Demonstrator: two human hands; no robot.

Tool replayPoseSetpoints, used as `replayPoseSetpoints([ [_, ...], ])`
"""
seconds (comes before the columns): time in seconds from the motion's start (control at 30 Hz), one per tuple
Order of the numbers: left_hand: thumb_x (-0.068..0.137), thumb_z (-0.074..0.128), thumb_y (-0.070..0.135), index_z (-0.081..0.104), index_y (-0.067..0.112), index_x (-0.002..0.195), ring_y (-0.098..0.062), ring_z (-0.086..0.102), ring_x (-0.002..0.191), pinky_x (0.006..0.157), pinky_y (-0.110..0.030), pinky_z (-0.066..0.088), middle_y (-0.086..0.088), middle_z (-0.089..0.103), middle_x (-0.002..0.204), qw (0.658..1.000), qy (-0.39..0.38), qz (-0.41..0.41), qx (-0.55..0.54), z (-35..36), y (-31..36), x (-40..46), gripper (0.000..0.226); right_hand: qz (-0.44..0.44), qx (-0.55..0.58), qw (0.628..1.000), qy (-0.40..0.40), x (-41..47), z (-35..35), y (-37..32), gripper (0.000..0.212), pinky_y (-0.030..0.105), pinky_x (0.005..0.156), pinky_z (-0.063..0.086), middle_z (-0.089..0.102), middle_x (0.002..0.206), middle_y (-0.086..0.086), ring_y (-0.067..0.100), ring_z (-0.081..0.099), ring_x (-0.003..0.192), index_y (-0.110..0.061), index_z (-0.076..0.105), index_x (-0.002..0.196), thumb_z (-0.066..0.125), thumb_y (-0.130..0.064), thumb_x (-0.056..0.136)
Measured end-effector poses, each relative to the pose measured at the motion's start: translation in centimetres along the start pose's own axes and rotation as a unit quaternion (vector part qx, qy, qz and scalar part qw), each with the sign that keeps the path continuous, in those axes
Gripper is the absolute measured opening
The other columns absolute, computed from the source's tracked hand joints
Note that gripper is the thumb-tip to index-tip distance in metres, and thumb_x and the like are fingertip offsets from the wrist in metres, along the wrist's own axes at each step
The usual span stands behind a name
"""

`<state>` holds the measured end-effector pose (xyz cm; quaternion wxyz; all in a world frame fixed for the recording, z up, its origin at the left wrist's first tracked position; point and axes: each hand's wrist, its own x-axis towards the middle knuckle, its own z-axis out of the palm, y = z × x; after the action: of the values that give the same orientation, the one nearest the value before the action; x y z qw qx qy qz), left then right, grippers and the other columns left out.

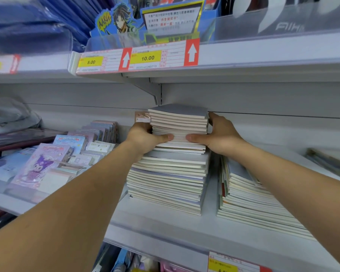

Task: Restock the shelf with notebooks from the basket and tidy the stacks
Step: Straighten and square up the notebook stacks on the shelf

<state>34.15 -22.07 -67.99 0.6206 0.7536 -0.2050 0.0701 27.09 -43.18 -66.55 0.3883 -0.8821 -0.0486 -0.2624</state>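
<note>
Both hands grasp the upper batch of notebooks (178,122) from its two sides: the left hand (145,137) curls around the left edge with the thumb pressed on the front page edges, and the right hand (217,134) does the same on the right edge, its fingers reaching behind. This batch sits on the tall stack (167,177) directly under the hands, on the white shelf (165,224). I judge the danger is a slide: the tall stack is already uneven, with layers shifted against each other, so a push that is not straight could move the middle layers and bring the column down forward. The smooth covers may also slip out between the palms if the squeeze is weak. Below the right forearm lies a lower, slanted stack (249,195). To the outside of the left hand stand small character notepads (47,163). Above the hands, the upper shelf edge carries yellow price labels (145,57), so there is not much height left. The basket is not in view.
</note>
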Motion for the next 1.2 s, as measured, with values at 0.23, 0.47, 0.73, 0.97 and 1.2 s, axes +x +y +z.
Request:
replayPoseSetpoints([
  [0.23, 0.063, 0.09, 0.012, 0.072, 0.019, 0.096, -0.007, 0.069, 0.089, 0.082, -0.02, 0.053, 0.007, 0.073, 0.094, 0.999, 0.04, 0.022, -0.023, 0.1, -0.1, -0.2, 0.038, -0.07, -0.116, 0.991, -0.017, 0.3, -1.9, -3.9, 0.096, 0.013, 0.097, 0.027, 0.032, 0.159, -0.006, 0.012, 0.04, 0.138, -0.029, 0.037, 0.152, 0.085, -0.048, 0.071],
  [0.47, 0.058, 0.089, 0.033, 0.072, 0.017, 0.101, -0.013, 0.07, 0.097, 0.097, -0.032, 0.052, 0.005, 0.075, 0.099, 0.994, 0.016, 0.014, -0.11, -0.1, 0.2, -0.4, 0.049, -0.102, -0.129, 0.986, 0.0, 1.3, -0.6, -2.9, 0.062, 0.004, 0.086, 0.041, 0.066, 0.128, -0.006, 0.006, 0.058, 0.107, -0.023, 0.065, 0.129, 0.085, -0.042, 0.074],
  [0.73, 0.077, 0.08, 0.02, 0.072, 0.02, 0.103, -0.015, 0.068, 0.099, 0.101, -0.034, 0.049, 0.004, 0.075, 0.102, 0.99, 0.06, 0.025, -0.123, 0.0, -0.4, 0.4, 0.027, -0.045, -0.076, 0.995, 0.036, 0.9, -0.9, -2.8, 0.07, 0.012, 0.095, 0.041, 0.061, 0.131, -0.006, 0.012, 0.056, 0.122, -0.022, 0.063, 0.132, 0.083, -0.051, 0.071],
  [0.97, 0.043, 0.091, 0.033, 0.05, 0.024, 0.13, -0.004, 0.06, 0.107, 0.092, -0.021, 0.044, 0.01, 0.066, 0.118, 0.99, -0.138, -0.004, 0.002, -1.7, 1.3, -1.4, 0.097, 0.132, 0.067, 0.979, -0.139, -0.8, -1.2, -3.2, 0.043, 0.023, 0.094, 0.043, 0.063, 0.103, -0.018, 0.003, 0.06, 0.095, -0.028, 0.058, 0.108, 0.084, -0.038, 0.075],
  [1.2, 0.065, 0.084, 0.0, 0.043, 0.025, 0.137, -0.006, 0.061, 0.102, 0.097, -0.027, 0.048, 0.008, 0.066, 0.114, 0.989, -0.147, -0.012, 0.002, -2.1, 1.1, -1.1, 0.087, 0.098, 0.009, 0.987, -0.127, -1.5, -0.1, -2.0, 0.058, 0.019, 0.087, 0.048, 0.069, 0.101, -0.015, 0.005, 0.065, 0.097, -0.027, 0.064, 0.1, 0.097, -0.034, 0.053],
])
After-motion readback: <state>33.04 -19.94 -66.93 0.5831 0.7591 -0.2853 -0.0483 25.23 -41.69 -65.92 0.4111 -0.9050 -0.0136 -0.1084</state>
